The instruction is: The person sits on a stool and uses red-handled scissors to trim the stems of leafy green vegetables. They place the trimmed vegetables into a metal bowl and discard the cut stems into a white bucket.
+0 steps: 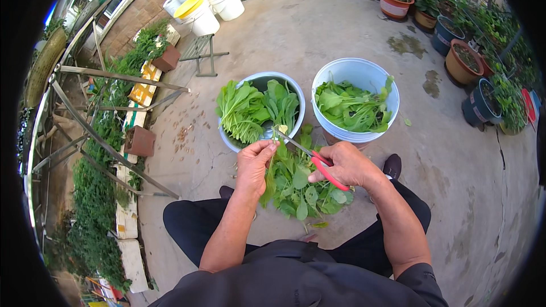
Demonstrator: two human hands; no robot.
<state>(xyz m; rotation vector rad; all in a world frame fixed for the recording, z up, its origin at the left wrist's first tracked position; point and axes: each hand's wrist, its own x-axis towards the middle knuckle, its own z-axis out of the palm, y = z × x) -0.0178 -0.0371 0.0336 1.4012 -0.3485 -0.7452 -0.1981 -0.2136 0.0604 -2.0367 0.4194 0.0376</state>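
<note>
My left hand pinches a leafy green plant by its stem, with the leaves hanging below the fingers. In my right hand is a pair of scissors with red handles, its blades pointing up and left close to the held stem. A small pale yellowish leaf shows at the blade tips. Behind my left hand stands a metal basin with bundled leafy greens in it. A white plastic bucket to its right holds more loose greens. Between my feet lies a pile of cut leaves.
A folding stool stands at the back left, near several white buckets, one with a yellow lid. A metal pipe frame and planters line the left. Potted plants line the right. Small dry bits lie on the concrete.
</note>
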